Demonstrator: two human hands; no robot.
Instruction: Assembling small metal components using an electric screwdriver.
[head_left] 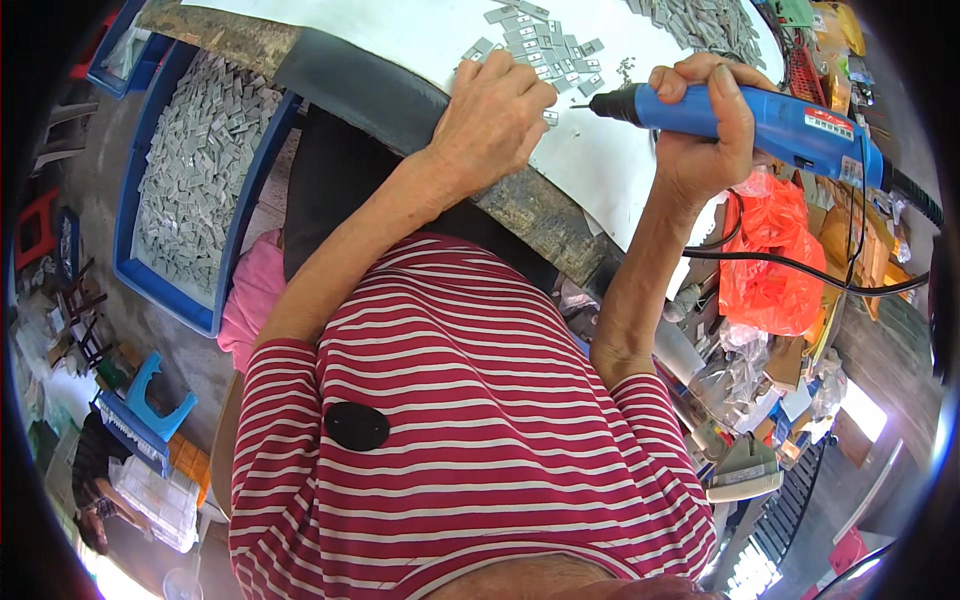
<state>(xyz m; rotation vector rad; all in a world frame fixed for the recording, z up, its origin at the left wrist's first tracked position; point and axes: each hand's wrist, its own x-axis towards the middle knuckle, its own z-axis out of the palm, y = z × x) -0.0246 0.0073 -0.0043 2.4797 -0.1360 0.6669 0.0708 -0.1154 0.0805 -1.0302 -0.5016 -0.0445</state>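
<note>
My right hand (705, 125) is wrapped around a blue electric screwdriver (770, 125), held level above the white-covered bench. Its thin bit points left toward my left hand. My left hand (497, 115) rests low over the bench with bent, closed fingers. A small grey rectangular part (550, 118) shows at the edge of that hand, close to the bit; the fingertips are partly hidden. Just beyond lies a loose group of similar grey parts (550, 50), several with small dark holes. A little pile of tiny screws (626, 70) sits between them and the screwdriver.
A larger heap of grey parts (705, 28) covers the far bench. At left stands a blue crate (125, 235) full of such parts. The screwdriver's black cable (800, 262) runs right, past a red plastic bag (770, 265). Another person (100, 490) is at lower left.
</note>
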